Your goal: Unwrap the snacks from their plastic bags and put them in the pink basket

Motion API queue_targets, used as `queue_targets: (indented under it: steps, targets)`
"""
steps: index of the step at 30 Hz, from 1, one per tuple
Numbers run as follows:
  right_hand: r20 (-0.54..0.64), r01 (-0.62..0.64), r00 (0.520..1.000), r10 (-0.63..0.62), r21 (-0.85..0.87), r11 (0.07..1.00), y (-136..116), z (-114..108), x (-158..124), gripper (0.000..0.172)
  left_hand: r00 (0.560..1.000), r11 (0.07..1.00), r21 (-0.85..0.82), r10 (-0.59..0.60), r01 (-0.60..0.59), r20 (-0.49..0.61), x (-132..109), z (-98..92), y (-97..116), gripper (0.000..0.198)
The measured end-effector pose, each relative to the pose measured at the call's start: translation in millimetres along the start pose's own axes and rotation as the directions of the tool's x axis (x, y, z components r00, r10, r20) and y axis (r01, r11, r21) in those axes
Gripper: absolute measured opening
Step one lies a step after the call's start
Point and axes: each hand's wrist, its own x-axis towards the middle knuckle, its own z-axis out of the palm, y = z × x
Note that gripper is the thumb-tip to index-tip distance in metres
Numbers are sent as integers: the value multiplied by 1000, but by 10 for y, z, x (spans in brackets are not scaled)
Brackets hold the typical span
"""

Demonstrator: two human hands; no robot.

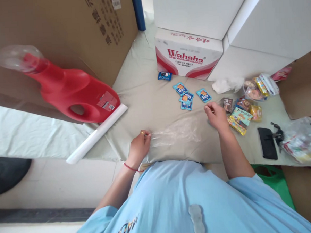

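Observation:
My left hand (pixel 140 144) pinches one end of a clear plastic bag (pixel 178 132), which lies crumpled and flat on the cloth-covered table. To the right, above the bag's far end, my right hand (pixel 216 115) has its fingers drawn together; whatever they hold, if anything, is hidden. Just beyond those fingertips rests a single blue snack packet (pixel 203 95). Several similar blue packets (pixel 186 98) overlap in a small pile to its left. A darker blue packet (pixel 165 75) lies against the Wahaha box. Beside my right wrist are a green-and-yellow snack bag (pixel 240 117) and a brown cocoa packet (pixel 228 105).
A Wahaha carton (pixel 188 55) and white boxes stand behind. At left are a big red jug (pixel 78 91), a white roll (pixel 97 133) and a large cardboard box (pixel 62 27). On the right are a snack tub (pixel 254 90), a black phone (pixel 267 143) and a filled plastic bag (pixel 302 140).

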Motion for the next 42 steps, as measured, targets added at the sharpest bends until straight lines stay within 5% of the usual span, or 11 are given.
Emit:
queue_targets:
  steps: [3,5,9,12,15,19,22,30,36,39,42]
  targets:
    - [132,214,967,-218,45,976,-305,-136,-223,31,961,990,58,139,-129,-241,-47,36,-22,39]
    - [318,323,886,-337,96,941,-446,-183,-400,31,888,948,130,318,-291,-333,-55,47,19,43]
    - [477,332,809,-342,110,937,-412,-78,-708,48,767,776,188,628,-602,-134,-1,92,231,50]
    - [564,315,780,-271,20,949,-216,80,-923,56,717,709,134,696,-693,25,112,195,394,47]
    - [590,312,775,-226,-47,949,-25,177,-1148,32,766,762,84,640,-643,54,279,314,467,21]
    - [503,347,811,-298,-3,938,170,141,-1428,30,897,902,7,431,-433,-98,490,393,467,25]
    - [406,358,850,-337,24,933,293,60,-1587,33,953,968,-56,228,-244,-200,583,397,452,25]
    - [352,259,904,-241,-4,966,528,-34,-1793,33,953,988,-153,-16,-32,-301,618,368,459,20]
    - [281,183,937,-209,116,976,488,-243,-1765,41,811,980,36,184,-197,-556,415,400,369,23]
    - [96,152,982,-165,128,980,384,-321,-1567,39,835,918,123,394,-377,-383,314,420,344,16]
    - [91,186,978,-188,38,982,318,-177,-1299,38,810,810,174,580,-561,-86,303,440,396,33]
